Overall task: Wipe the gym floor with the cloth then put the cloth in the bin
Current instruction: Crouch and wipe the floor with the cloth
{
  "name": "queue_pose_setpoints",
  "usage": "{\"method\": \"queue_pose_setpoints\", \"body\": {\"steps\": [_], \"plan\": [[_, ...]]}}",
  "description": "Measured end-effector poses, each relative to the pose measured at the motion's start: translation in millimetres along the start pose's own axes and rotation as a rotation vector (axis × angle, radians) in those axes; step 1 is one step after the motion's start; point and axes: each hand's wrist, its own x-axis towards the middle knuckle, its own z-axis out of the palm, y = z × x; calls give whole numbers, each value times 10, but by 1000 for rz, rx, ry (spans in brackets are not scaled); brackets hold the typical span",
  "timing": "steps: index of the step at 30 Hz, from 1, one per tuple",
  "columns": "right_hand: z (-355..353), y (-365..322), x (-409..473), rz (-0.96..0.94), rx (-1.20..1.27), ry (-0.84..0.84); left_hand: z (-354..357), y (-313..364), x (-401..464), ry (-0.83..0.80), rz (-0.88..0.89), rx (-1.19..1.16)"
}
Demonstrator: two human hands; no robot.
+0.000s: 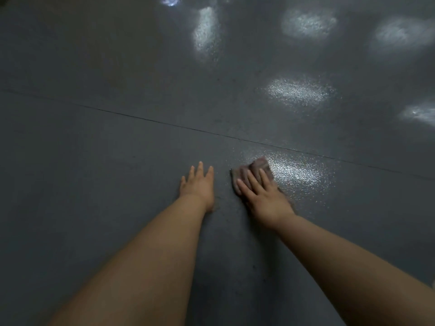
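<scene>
The gym floor is dark grey and speckled, filling the whole view. A small brownish cloth lies flat on it just right of centre. My right hand presses on the cloth with straight fingers, covering its near half. My left hand rests flat on the bare floor a little to the left of the cloth, fingers spread, holding nothing. No bin is in view.
A thin dark seam runs across the floor from the left edge down to the right, passing just beyond the cloth. Several bright light reflections shine on the floor at the right and far side.
</scene>
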Motion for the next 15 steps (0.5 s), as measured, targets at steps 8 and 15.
{"method": "queue_pose_setpoints", "body": {"steps": [8,15], "plan": [[-416,533,385,443,89,262,-172,-279,254,25,-115,-12],[-571,101,924,379,129,204,-340,-438,449,14,-122,14]]}}
